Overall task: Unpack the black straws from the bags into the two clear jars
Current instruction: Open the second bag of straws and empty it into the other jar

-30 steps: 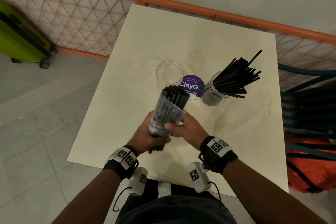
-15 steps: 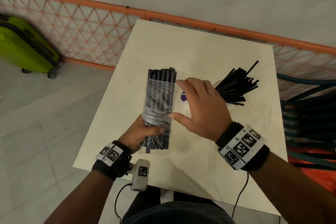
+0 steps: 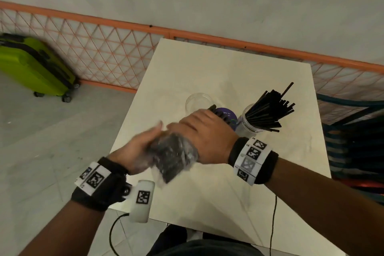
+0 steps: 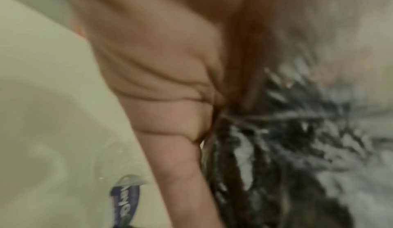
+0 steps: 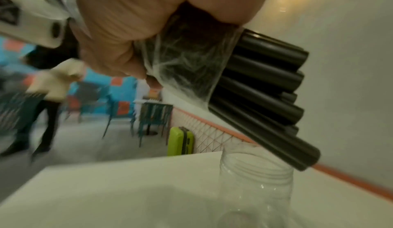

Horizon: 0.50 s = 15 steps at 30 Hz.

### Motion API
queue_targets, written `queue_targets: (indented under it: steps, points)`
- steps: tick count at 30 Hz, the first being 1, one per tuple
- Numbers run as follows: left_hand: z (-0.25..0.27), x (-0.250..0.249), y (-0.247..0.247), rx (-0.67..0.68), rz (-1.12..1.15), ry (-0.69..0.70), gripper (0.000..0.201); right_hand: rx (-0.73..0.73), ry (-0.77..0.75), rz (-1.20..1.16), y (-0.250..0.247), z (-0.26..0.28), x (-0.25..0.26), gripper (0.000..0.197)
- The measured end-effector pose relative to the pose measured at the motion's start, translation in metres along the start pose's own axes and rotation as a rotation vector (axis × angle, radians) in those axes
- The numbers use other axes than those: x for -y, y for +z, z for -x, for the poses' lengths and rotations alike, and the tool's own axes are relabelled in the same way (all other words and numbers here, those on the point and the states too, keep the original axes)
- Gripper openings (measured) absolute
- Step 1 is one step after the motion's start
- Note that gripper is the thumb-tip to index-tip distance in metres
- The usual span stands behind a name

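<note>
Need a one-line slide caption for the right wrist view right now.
Right hand grips a plastic-wrapped bundle of black straws, exposed ends angled toward the empty clear jar.

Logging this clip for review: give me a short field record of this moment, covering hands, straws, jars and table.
right hand: grips the bagged bundle near its open end
left hand: fingers straight against the bag's lower part
bagged bundle: black straws in a clear bag, tips sticking out, tilted toward the empty jar
empty jar: upright, open, nothing inside
filled jar: upright, loose straws fanned out
table: holds both jars and a purple sticker
</note>
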<state>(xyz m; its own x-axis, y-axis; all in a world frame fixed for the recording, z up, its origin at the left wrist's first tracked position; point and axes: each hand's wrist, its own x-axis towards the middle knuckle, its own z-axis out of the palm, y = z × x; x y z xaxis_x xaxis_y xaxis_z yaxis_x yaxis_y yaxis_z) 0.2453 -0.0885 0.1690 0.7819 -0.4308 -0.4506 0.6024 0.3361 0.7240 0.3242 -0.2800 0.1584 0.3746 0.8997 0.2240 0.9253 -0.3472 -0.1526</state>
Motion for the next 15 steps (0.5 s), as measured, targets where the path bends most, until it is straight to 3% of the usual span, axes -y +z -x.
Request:
queue_targets:
  steps: [3, 7, 10, 13, 15]
  points:
    - [-0.003, -0.028, -0.004, 0.04, 0.029, 0.089, 0.105, -0.147, 0.221, -0.235, -0.022, -0.012, -0.009, 0.063]
    - [-0.028, -0.067, 0.013, -0.128, -0.329, 0.202, 0.104, -0.387, 0.632, -0.5, -0.038, -0.029, -0.038, 0.062]
    - [-0.055, -0.089, 0.037, -0.315, -0.635, 0.31, 0.081, -0.633, 0.853, -0.863, -0.032, -0.042, -0.064, 0.056]
    - [-0.079, -0.1, 0.05, -0.382, -0.652, 0.404, 0.053, -0.86, 0.876, -0.912, -0.028, -0.052, -0.08, 0.055]
    - [-0.09, -0.098, 0.046, -0.415, -0.601, 0.42, 0.042, -0.892, 0.901, -0.933, -0.022, -0.057, -0.088, 0.058]
